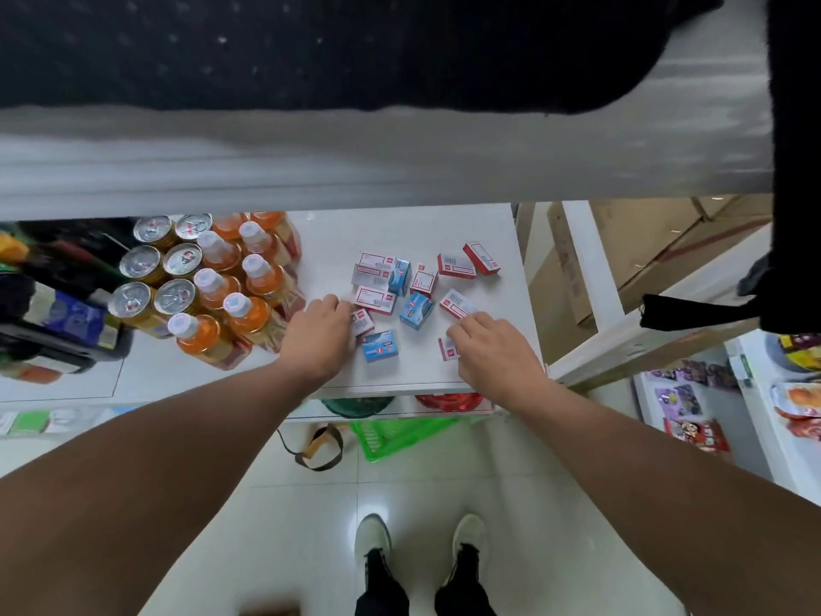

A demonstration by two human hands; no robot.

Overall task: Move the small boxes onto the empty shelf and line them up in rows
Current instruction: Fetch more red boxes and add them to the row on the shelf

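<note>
White shelf (448,224): left hand (317,337) curls on a red-and-white box (363,323); right hand's (493,349) grip unclear.

Bottles (231,300) left; bare shelf (502,242) right

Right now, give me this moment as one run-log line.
stage: sorting | small boxes: scattered on shelf, no rows | left hand: touching red-white box | right hand: fingers on boxes
</note>
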